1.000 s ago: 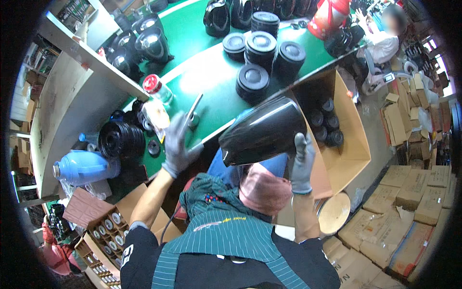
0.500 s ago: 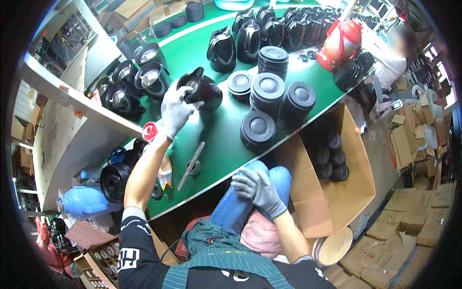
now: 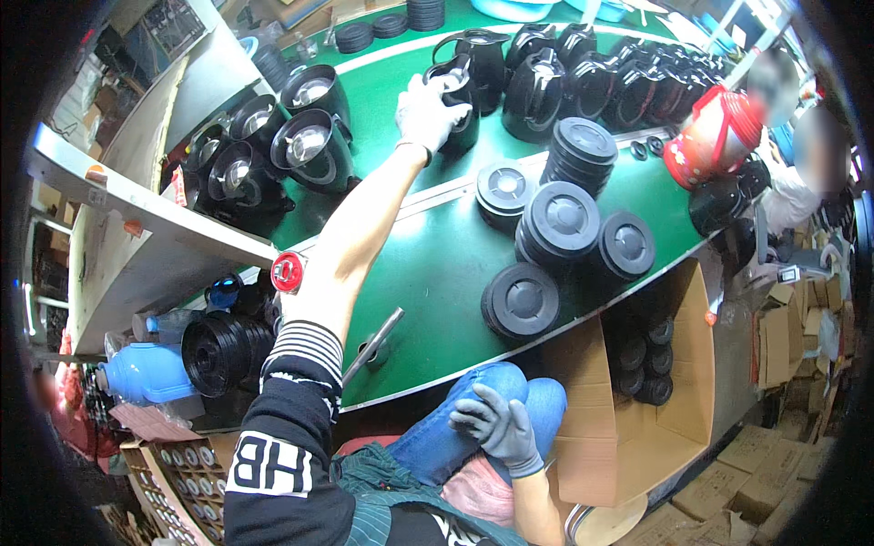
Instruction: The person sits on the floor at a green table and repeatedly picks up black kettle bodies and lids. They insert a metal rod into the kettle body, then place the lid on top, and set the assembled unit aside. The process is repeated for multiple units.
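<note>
Reaching far across the green worktop [image 3: 428, 264], the person's left hand [image 3: 430, 114] grips a black jug [image 3: 466, 130] near its mouth. Half a second ago that jug was near the round black lids [image 3: 521, 300]; now it is just beside the other black jugs [image 3: 535, 96], so it seems nearly placed among them. The right hand [image 3: 499, 423], still empty, hovers over the knees, fingers loosely bent.
</note>
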